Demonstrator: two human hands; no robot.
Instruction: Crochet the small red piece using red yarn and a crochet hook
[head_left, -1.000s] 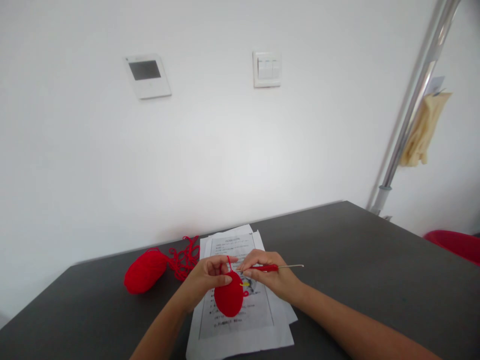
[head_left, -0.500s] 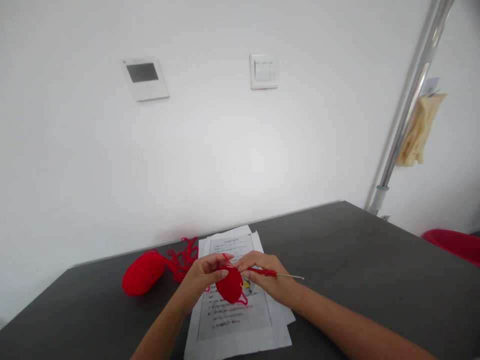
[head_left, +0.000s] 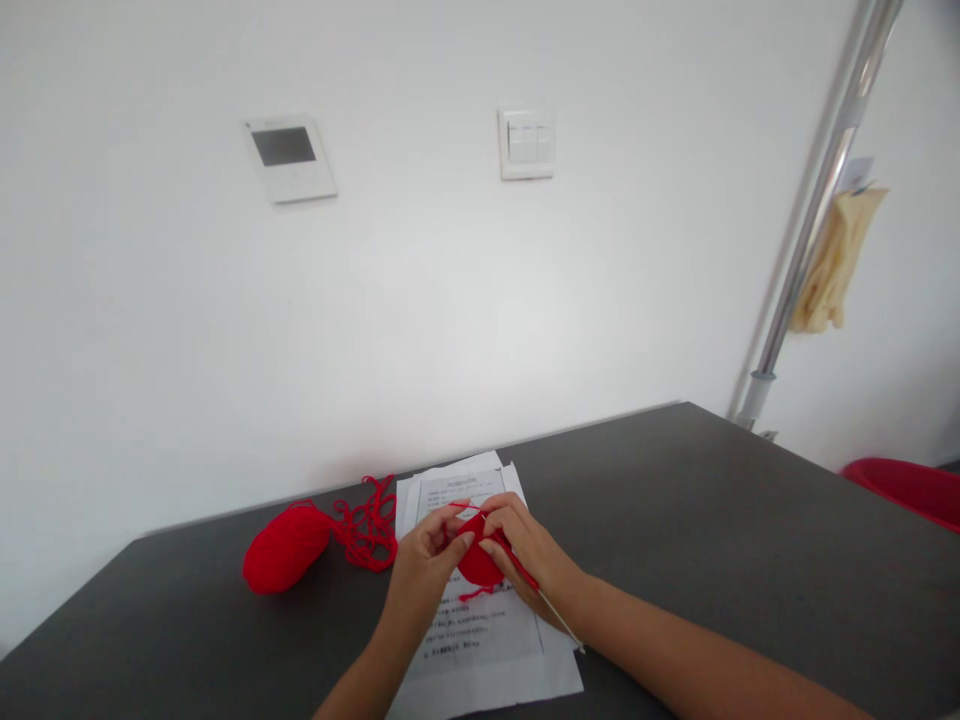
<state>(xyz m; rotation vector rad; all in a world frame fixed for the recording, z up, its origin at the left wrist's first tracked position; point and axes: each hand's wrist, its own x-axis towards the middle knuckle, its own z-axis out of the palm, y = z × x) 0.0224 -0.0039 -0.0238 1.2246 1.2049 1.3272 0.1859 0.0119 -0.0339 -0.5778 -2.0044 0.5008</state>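
Note:
My left hand (head_left: pixel 429 562) pinches the left edge of a red crocheted piece (head_left: pixel 480 562), with a strand of red yarn running over its fingers. My right hand (head_left: pixel 536 555) is closed around a crochet hook (head_left: pixel 556 612) with a red grip; its metal shaft slants down to the right. The working tip meets the upper edge of the piece and is partly hidden by my fingers. A short red yarn tail (head_left: pixel 476 594) hangs under the piece. Printed sheets of paper (head_left: pixel 487 690) lie beneath both hands.
A ball of red yarn (head_left: pixel 286 547) rests on the dark table (head_left: pixel 675 520) at left, beside a loose tangle of yarn (head_left: pixel 367 525). Behind stands a white wall with a switch (head_left: pixel 529 145) and a panel (head_left: pixel 291 160). A red chair (head_left: pixel 904 488) is at far right.
Both hands have shifted, the left one rightward with the crocheted piece. The right hand has turned, so the hook's free end now points lower. Yarn now stretches across the top between the hands.

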